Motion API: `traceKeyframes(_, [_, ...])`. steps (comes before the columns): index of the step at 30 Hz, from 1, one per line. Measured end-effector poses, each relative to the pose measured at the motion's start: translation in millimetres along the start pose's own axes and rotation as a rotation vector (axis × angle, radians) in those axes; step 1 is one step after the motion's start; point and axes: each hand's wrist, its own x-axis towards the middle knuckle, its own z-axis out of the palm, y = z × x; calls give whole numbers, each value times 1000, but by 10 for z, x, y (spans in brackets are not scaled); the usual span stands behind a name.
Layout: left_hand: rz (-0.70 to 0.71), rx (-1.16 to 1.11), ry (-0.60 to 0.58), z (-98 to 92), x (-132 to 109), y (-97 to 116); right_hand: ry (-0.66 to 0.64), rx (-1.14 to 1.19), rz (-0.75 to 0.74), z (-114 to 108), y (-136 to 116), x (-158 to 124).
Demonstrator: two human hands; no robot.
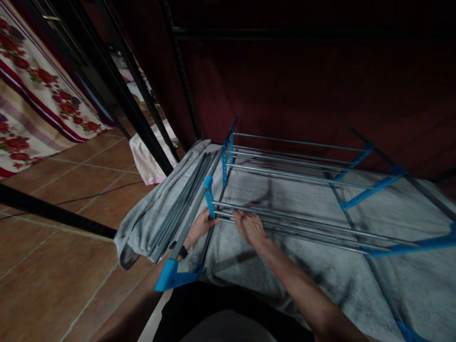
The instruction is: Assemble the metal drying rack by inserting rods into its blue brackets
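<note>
A rack of grey metal tubes and blue plastic brackets lies on its side in front of me. My left hand reaches under the near-left side pole and closes around the lower end of a blue bracket, where the rods meet it. Just to the right, my right hand has its fingers curled over a metal rod close to that bracket. Part of the rods' ends is covered by my fingers. Across the rack, the rods reach toward another blue bracket on the right.
Several loose grey tubes lie on the grey blanket left of the rack. Black metal posts stand at the left, before a tiled floor. A dark red panel rises behind. Flowered cloth hangs far left.
</note>
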Motion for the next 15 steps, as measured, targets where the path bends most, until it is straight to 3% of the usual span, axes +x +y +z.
traceKeyframes(9, [-33, 86, -13, -69, 126, -183, 63, -9, -66, -71, 45, 32])
traceKeyframes(15, [-57, 105, -37, -66, 140, -125, 273, -93, -267, 57, 46, -230])
